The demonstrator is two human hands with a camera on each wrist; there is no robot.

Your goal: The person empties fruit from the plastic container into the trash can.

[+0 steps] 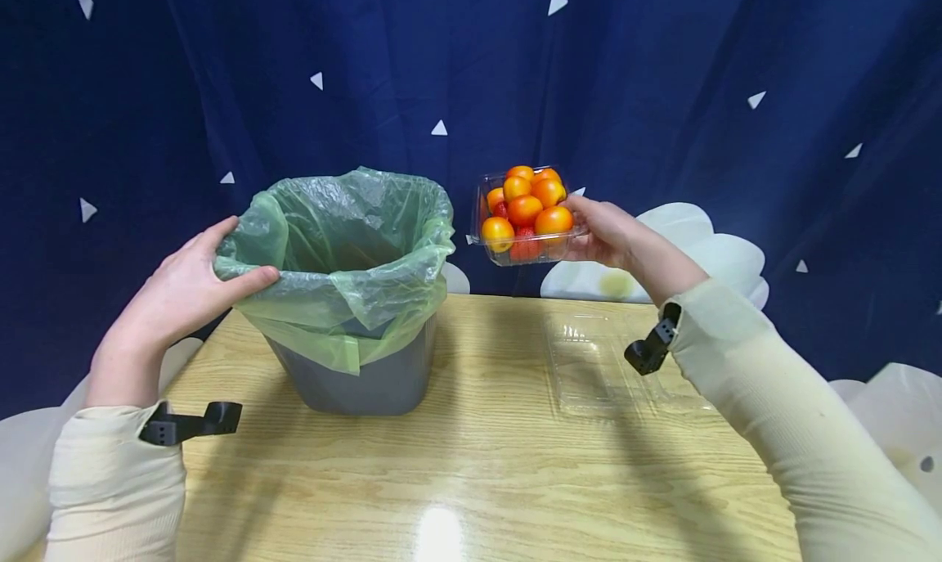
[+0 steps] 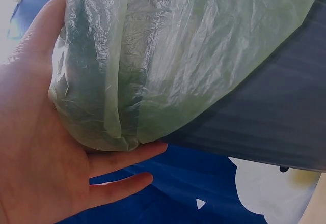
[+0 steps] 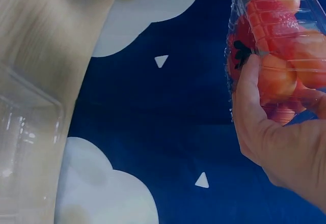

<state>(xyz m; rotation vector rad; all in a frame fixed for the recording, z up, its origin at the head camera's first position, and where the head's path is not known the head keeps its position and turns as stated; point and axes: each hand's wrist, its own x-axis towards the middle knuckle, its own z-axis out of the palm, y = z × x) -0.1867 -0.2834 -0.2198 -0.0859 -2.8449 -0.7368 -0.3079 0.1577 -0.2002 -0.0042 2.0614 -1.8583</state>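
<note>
A grey bin [image 1: 368, 382] with a pale green plastic bag folded over its rim stands on the table at the left. My left hand [image 1: 172, 288] is spread around the bag-covered rim at its left corner. In the left wrist view, straight fingers [image 2: 127, 160] lie against the outside below the bag's fold. Right of the bin, my right hand [image 1: 607, 233] grips a clear plastic box [image 1: 508, 258] by its right side, above the table. Round orange-yellow fruits [image 1: 525, 210] and red strawberry-like pieces [image 1: 526, 245] fill the box.
An open clear plastic box [image 1: 589, 366] lies on the wooden table [image 1: 500, 464] below the right forearm. A dark blue curtain [image 1: 471, 71] with white triangles and flower shapes hangs behind the table.
</note>
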